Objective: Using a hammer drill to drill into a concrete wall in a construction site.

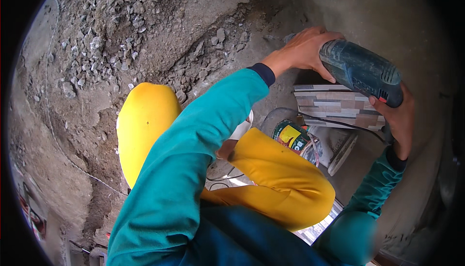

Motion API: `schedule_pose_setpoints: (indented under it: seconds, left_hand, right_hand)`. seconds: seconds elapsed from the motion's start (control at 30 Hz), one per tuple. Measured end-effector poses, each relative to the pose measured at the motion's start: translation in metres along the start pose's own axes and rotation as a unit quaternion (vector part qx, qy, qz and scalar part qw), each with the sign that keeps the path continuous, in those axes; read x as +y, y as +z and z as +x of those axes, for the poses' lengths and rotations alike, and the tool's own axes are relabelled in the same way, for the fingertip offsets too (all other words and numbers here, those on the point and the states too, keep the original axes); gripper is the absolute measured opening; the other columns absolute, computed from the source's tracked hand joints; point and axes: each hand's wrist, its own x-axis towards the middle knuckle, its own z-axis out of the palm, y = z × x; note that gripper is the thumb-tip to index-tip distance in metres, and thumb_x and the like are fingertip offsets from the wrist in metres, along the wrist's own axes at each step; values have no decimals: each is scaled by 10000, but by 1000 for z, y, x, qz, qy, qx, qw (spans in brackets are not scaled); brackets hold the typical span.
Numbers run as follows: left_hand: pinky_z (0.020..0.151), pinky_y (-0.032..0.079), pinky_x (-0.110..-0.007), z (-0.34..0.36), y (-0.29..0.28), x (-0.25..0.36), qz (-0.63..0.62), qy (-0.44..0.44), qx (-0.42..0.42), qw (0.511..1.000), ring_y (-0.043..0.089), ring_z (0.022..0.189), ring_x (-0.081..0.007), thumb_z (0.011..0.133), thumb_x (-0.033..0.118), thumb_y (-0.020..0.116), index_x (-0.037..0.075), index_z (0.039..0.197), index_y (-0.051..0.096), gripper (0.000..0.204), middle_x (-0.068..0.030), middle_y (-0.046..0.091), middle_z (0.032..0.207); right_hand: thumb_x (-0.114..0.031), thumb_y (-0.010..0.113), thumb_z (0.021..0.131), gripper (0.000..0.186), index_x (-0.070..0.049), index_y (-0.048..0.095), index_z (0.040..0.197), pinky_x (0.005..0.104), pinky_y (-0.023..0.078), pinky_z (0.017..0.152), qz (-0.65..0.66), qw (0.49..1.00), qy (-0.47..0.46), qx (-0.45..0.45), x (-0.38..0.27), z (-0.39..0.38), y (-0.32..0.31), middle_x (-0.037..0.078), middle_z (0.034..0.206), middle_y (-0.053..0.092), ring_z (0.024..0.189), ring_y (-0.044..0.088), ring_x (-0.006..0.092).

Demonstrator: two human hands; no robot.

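1. While both hands grip it, the power drill (361, 70) sits at the upper right of the view, a blue-grey body, dusty and scuffed, with vent slots near its rear end
2. The left hand (302, 50) is wrapped over the front of the drill, fingers curled down its far side and thumb along the near side, closed on the tool
3. The right hand (399, 116) holds the rear from below, fingers folded round the handle; whether a finger presses a trigger cannot be told
4. Just under the drill lies a stack of tiles (339, 106) with striped grey and brown faces, its edges close to the tool
5. Below the tiles lie a paint tin (290, 135) and a white bucket (341, 150), on their sides, crowding the right side
6. To the left, rubble (121, 29) covers the rough ground, well apart from the hands
7. The person's yellow trousers (271, 179) fill the middle
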Motion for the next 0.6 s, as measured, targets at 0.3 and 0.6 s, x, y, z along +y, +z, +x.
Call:
schedule_pose_setpoints:
  seconds: [0.3, 0.6]
  left_hand:
    - [954, 444, -410, -23, -13, -32, 65, -43, -84, 993, 534, 1124, -356, 450, 401, 911, 185, 1324, 551, 970, -139, 573, 1099]
    - [955, 416, -436, -53, 3, -16, 40, 75, -32, 996, 538, 1082, -316, 499, 381, 904, 205, 1294, 585, 874, -97, 553, 1092]
  right_hand:
    - [-139, 827, 701, 441, 37, 644, 1062, 317, 512, 793, 9, 998, 65, -14, 22, -5, 65, 121, 925, 707, 826, 655, 170]
    - [-103, 842, 652, 507, 32, 635, 1095, 318, 502, 830, 36, 991, 73, 108, 18, -79, 80, 131, 923, 698, 860, 650, 177]
